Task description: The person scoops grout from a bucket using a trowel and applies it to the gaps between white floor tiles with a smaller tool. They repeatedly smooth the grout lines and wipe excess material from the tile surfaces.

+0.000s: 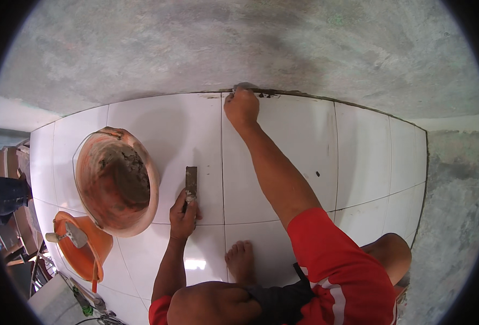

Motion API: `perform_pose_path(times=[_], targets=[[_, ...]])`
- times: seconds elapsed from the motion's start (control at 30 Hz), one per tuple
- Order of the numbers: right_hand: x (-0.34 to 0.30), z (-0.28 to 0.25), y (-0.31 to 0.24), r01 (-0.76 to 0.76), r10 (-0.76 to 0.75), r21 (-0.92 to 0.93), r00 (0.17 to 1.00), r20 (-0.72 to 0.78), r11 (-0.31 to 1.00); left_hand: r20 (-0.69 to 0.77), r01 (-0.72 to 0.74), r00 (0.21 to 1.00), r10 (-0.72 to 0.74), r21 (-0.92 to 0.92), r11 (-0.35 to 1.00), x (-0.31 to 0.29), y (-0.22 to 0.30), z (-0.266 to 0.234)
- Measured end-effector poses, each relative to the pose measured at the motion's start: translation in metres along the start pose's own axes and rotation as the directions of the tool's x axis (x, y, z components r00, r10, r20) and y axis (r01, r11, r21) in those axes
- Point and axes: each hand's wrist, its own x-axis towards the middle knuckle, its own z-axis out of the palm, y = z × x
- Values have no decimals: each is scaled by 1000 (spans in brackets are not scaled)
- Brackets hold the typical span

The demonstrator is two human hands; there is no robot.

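Observation:
My left hand [183, 218] is closed around a narrow, flat rectangular tool [191, 177], its face smeared with grey mortar, held above the white floor tiles [196, 130]. Stretched forward, my right hand [242, 108] is closed at the foot of the grey wall. A small grey thing [244, 86] shows at its fingertips, touching the dark gap between tiles and wall; whether it is a tool or a lump of mortar I cannot make out. Dark wet smears lie along the gap beside this hand.
A large worn bucket [154, 187] with mortar inside stands to the left. Nearer, an orange basin [107, 246] has a mortar-coated trowel [76, 234] across it. My bare foot [241, 259] rests on the tiles. At the far left are stacked items [12, 162]; cables [107, 317] lie lower left.

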Motion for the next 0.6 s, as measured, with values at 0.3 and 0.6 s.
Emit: perform_pose_path(times=[0.3, 0.6], targets=[[6, -93, 99, -201, 205, 61, 976, -70, 978, 15, 21, 1000, -21, 36, 999, 0, 7, -3], [-7, -5, 10, 14, -14, 99, 1000, 1, 995, -48, 25, 999, -25, -4, 1000, 1, -4, -1]])
